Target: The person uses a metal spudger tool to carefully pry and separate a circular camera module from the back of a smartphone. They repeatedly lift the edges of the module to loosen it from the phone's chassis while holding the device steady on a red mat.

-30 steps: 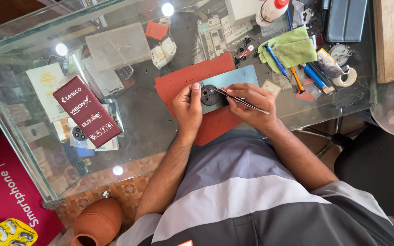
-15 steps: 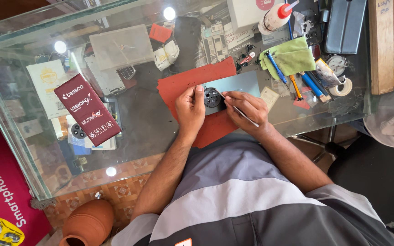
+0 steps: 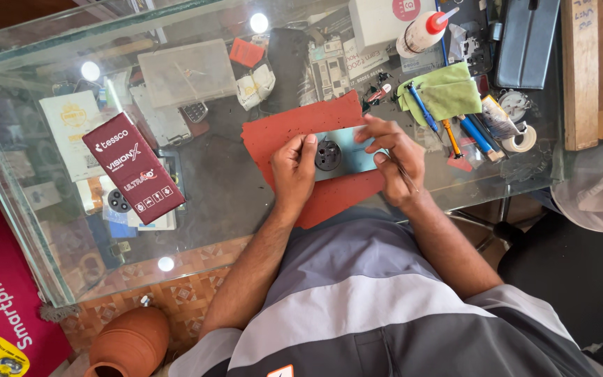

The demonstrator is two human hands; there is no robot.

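Observation:
A light blue smartphone [image 3: 352, 149] with a round black camera module lies back up on a red mat [image 3: 294, 127] on the glass counter. My left hand [image 3: 294, 171] presses on the phone's left end beside the camera module. My right hand [image 3: 396, 162] rests over the phone's right end, fingers spread on it, with a thin metal tool [image 3: 407, 176] tucked along the palm.
A maroon phone box [image 3: 132, 176] lies at the left on the glass counter [image 3: 211, 209]. A green cloth [image 3: 448, 91], screwdrivers [image 3: 479, 136], a tape roll [image 3: 523, 142], a glue bottle [image 3: 423, 29] and a wooden board [image 3: 581, 70] crowd the right. A clay pot [image 3: 130, 342] stands on the floor.
My right hand has shifted from pointing the thin tool at the camera module to lying flat over the phone's right end. The left hand stays on the left end.

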